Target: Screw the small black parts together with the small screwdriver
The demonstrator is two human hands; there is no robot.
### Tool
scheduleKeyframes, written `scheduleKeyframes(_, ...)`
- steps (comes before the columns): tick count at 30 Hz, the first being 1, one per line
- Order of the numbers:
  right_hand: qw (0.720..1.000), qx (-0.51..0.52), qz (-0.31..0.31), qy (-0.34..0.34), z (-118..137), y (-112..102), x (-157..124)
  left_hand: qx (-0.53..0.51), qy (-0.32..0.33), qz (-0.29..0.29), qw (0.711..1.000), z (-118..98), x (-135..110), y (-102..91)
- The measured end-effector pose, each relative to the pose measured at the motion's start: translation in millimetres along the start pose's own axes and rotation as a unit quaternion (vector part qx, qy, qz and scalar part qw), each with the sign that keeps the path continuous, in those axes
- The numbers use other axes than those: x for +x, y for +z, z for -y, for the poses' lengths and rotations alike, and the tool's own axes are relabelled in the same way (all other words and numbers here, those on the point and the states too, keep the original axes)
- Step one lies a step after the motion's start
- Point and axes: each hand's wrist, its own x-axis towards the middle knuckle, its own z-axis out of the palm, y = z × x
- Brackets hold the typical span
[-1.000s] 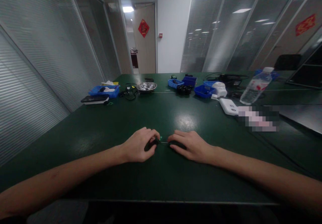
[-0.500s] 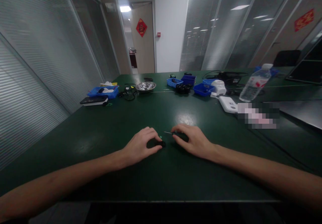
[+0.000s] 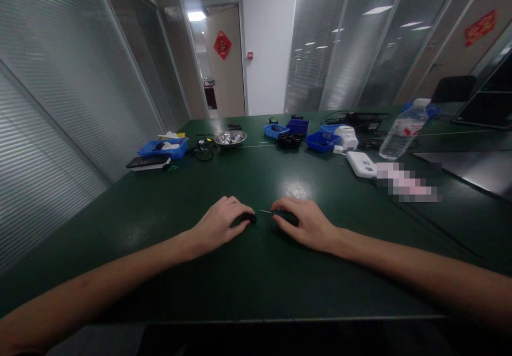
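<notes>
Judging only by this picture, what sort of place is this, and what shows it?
Probably an office meeting room used as a workspace: a large dark-green table, glass partitions with pale slatted blinds, and small rectangular blue plastic trays.

The screwdriver [image 3: 286, 217] has a thick dark handle and a thin, pale metal shaft. It lies in the grip of the right hand [image 3: 304, 223], nearly level, shaft pointing left, on the near side of the metal bowl [image 3: 231, 145] and well to its right. The small black piece [image 3: 252, 218], pinched in the left hand [image 3: 224, 223] and partly hidden, is nearer than the bowl too, slightly right of it; the shaft's tip looks apart from it.
</notes>
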Motion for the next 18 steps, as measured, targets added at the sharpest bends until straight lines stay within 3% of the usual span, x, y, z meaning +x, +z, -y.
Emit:
scheduleKeyframes(4,1.000,-0.001,0.002,-0.003,2.5,-1.9,0.1,-0.005,-0.061,0.025,0.998,36.5,-4.6,-18.2)
scheduleKeyframes(8,1.000,0.000,0.011,0.002,3.2,-4.1,0.1,0.033,-0.177,0.058,0.982,113.8,-18.4,-56.3)
scheduleKeyframes(11,1.000,0.001,0.015,0.003,2.1,-4.4,0.0,0.123,-0.261,0.031,0.957,178.7,-40.6,-86.0)
scheduleKeyframes(14,1.000,0.000,0.019,0.002,1.5,-4.2,-0.3,0.193,-0.331,-0.002,0.923,231.8,-68.8,-103.1)
scheduleKeyframes(18,1.000,0.003,0.021,0.000,2.6,-4.3,-0.3,0.224,-0.386,-0.084,0.891,269.7,-96.1,-104.1)
